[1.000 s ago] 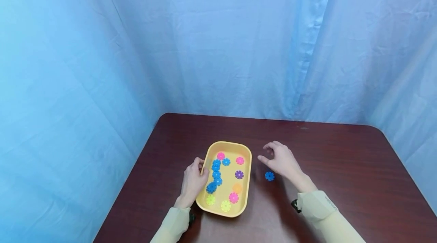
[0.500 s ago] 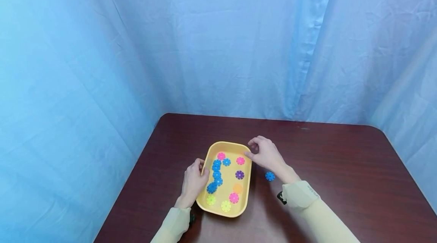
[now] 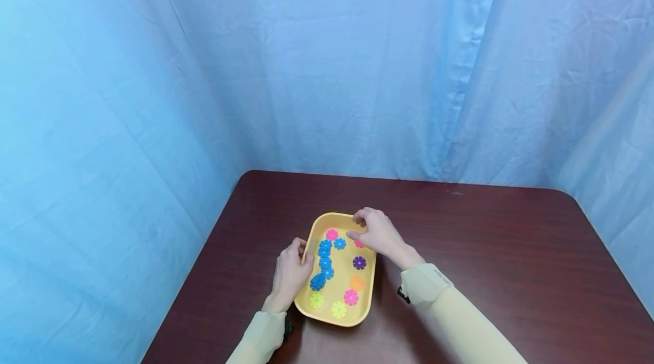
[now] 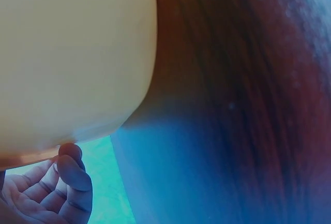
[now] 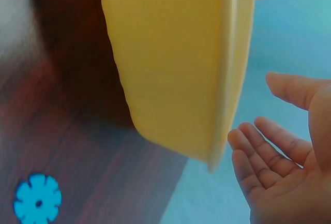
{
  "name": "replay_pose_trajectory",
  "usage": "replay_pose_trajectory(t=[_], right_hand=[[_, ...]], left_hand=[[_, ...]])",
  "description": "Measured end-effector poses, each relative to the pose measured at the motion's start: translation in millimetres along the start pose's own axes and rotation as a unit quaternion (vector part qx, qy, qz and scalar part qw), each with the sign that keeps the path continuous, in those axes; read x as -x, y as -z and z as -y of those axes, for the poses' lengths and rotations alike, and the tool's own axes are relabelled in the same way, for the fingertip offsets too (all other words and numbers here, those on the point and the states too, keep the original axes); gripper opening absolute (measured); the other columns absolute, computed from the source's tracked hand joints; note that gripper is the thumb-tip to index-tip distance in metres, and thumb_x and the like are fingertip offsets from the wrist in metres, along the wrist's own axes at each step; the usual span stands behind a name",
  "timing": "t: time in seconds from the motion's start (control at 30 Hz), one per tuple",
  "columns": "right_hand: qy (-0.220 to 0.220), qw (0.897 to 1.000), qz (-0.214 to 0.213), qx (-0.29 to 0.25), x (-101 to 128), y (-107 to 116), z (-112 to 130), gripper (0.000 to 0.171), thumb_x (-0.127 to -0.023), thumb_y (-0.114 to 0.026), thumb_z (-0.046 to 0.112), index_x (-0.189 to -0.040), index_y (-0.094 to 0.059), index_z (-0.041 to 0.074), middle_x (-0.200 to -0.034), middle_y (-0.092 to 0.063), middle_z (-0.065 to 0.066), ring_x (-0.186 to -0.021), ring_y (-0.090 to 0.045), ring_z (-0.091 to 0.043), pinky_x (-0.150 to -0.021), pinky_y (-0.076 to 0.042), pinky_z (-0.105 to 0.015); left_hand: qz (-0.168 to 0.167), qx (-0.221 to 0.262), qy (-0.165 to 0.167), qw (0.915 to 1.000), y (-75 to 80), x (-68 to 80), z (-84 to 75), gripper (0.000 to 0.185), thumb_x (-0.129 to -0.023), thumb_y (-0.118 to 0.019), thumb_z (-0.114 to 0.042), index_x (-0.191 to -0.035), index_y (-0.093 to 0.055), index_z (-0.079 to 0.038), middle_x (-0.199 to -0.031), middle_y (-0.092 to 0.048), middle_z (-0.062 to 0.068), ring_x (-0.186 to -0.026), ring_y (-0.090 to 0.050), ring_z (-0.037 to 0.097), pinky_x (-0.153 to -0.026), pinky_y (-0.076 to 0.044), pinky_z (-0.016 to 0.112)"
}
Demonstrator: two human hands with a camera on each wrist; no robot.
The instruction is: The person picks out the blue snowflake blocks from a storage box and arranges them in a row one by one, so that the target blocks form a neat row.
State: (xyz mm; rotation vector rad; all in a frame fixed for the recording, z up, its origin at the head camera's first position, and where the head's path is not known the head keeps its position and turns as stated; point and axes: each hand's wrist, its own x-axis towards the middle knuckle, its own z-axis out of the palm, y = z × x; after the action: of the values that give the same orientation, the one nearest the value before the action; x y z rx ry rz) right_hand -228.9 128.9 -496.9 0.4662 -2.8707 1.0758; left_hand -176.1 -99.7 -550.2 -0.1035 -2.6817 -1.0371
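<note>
my left hand (image 3: 290,274) grips the left wall of a yellow, rounded-rectangular, plastic-looking tray (image 3: 340,283), thumb at the rim and fingers curled against the outer side; the tray extends rightward from this hand. my right hand (image 3: 380,234) is poised over the tray's far right corner, thumb and fingers parted with nothing between them; whether it touches the rim i cannot tell. partly covered by this hand is a bright pink, round, notched disc (image 3: 359,244). nearer to me than my right hand, in order, lie a dark purple, notched disc (image 3: 360,262), a pale orange, round disc (image 3: 356,283) and, just beside the latter, a second pink disc (image 3: 350,297). immediately right of my left thumb runs a row of overlapping, blue, notched discs (image 3: 325,263). between this row and my right thumb lies a single blue disc (image 3: 339,243), with a third pink disc (image 3: 332,234) to the left of my right hand. two yellow-green, notched discs (image 3: 317,300) lie nearer to me than my left thumb. outside the tray, to the near side of my right hand, a separate blue disc (image 5: 37,199) lies on the dark red-brown, wood-grained surface (image 3: 490,250). light blue cloth curtains (image 3: 327,68) hang beyond both hands.
</note>
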Motion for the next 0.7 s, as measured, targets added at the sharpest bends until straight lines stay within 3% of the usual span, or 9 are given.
replay_pose_trajectory(t=[0.47,0.7], right_hand=[[0.023,0.998,0.032,0.039,-4,-36,4,0.037,-0.072,-0.074,0.024,-0.098,-0.063,0.002,-0.092,-0.062,-0.009,-0.076,-0.053,-0.015,-0.070,-0.046,-0.033],[0.006,0.997,0.032,0.076,-9,-48,8,0.035,-0.070,-0.075,0.028,-0.093,-0.064,0.004,-0.085,-0.059,-0.005,-0.068,-0.050,-0.012,-0.064,-0.045,-0.030]], left_hand=[[-0.004,0.001,-0.003,1.0000,0.3,0.8,-2.9,0.014,-0.079,-0.060,-0.017,-0.091,-0.059,-0.012,-0.068,-0.052,-0.006,-0.055,-0.048,0.008,-0.051,-0.041,0.023],[-0.006,0.002,-0.007,1.0000,1.3,0.2,-2.4,0.013,-0.078,-0.060,-0.017,-0.091,-0.058,-0.012,-0.068,-0.052,-0.006,-0.054,-0.048,0.008,-0.051,-0.041,0.023]])
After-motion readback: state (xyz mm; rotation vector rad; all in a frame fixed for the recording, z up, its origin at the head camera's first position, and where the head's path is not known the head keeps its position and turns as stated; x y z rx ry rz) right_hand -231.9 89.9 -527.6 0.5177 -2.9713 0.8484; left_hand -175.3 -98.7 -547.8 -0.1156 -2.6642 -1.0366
